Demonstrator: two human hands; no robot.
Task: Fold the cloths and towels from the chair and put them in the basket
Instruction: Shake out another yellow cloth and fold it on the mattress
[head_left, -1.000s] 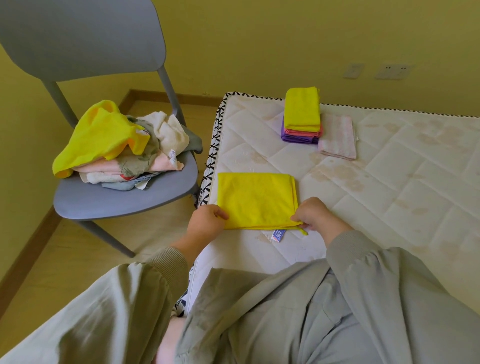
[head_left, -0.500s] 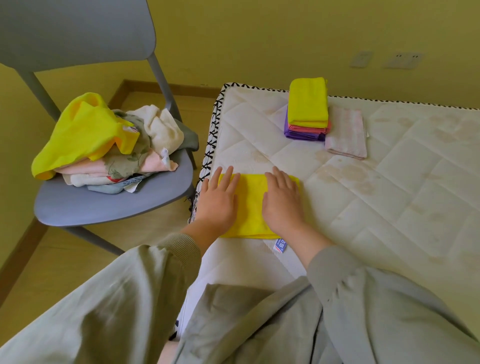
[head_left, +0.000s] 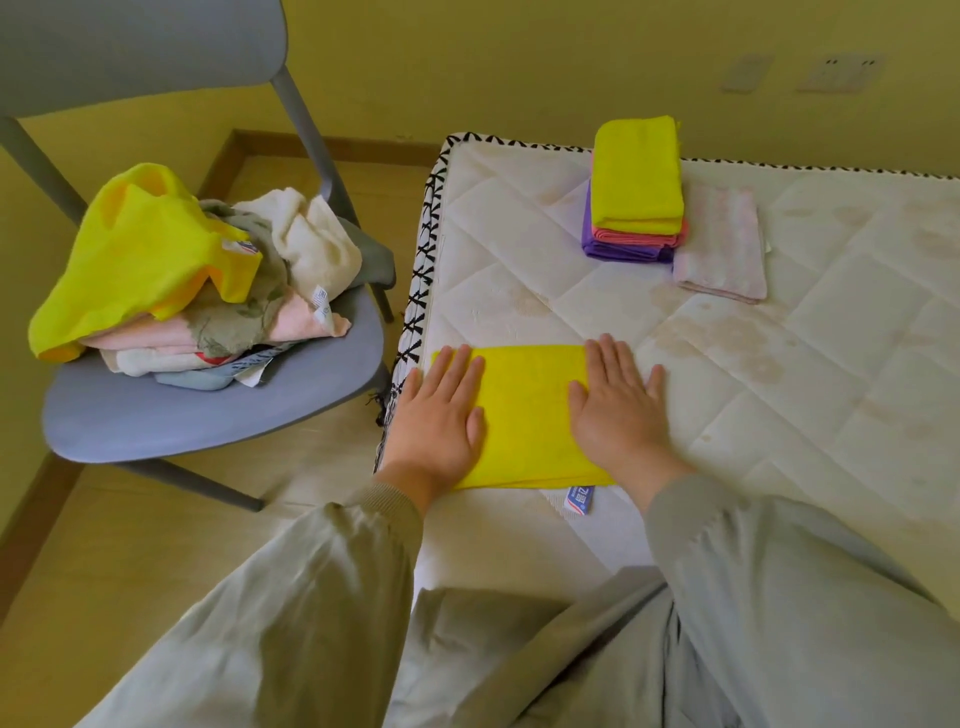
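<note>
A folded yellow cloth (head_left: 527, 415) lies flat on the white mattress (head_left: 779, 374) near its left edge. My left hand (head_left: 441, 415) presses its left side with straight fingers. My right hand (head_left: 618, 410) presses its right side, fingers flat and partly on the mattress. A white and blue label (head_left: 579, 500) sticks out under the cloth's near edge. On the grey chair (head_left: 218, 415) to the left sits a loose pile of cloths (head_left: 197, 280), a crumpled yellow one on top. No basket is in view.
At the mattress's far side stands a folded stack (head_left: 636, 192) of yellow, pink and purple cloths, with a folded pale pink towel (head_left: 722, 244) beside it. A yellow wall with two sockets (head_left: 836, 75) runs behind. Wooden floor lies between chair and mattress.
A second ago my hands pinched the cloth's near corners. They then folded it to half its depth and lay flat on its middle. Now they have slid apart toward its left and right sides.
</note>
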